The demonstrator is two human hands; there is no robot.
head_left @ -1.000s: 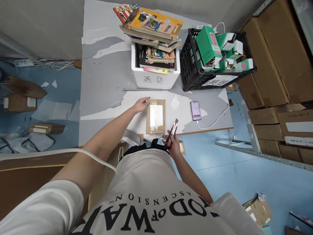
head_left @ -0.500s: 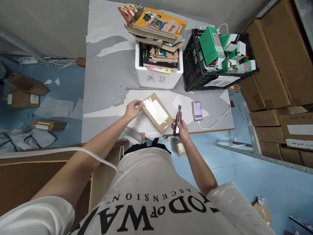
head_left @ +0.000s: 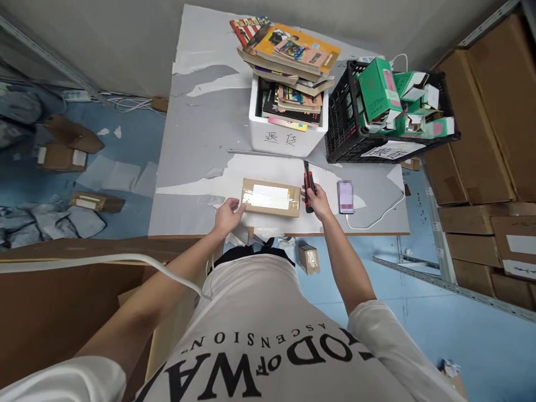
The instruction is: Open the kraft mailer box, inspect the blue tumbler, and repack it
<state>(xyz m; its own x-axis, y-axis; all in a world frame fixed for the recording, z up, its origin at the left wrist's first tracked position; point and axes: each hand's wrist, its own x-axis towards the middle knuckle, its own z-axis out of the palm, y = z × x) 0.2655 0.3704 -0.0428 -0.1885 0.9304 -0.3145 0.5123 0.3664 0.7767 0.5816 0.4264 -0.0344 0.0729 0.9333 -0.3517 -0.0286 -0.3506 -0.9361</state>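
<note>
The box is brown, its label white, the cutter black and red, the crate black.

The brown rectangular cardboard box — closed, with white label and clear tape on top — lies crosswise on the grey-and-white table. Just beside its right end, the slim red-and-black utility knife is held, tip toward the far side.

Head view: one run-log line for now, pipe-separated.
left hand: fingers at carton, left end | right hand: holding utility knife | carton: taped, lying on table | phone: on table, right of utility knife
</note>
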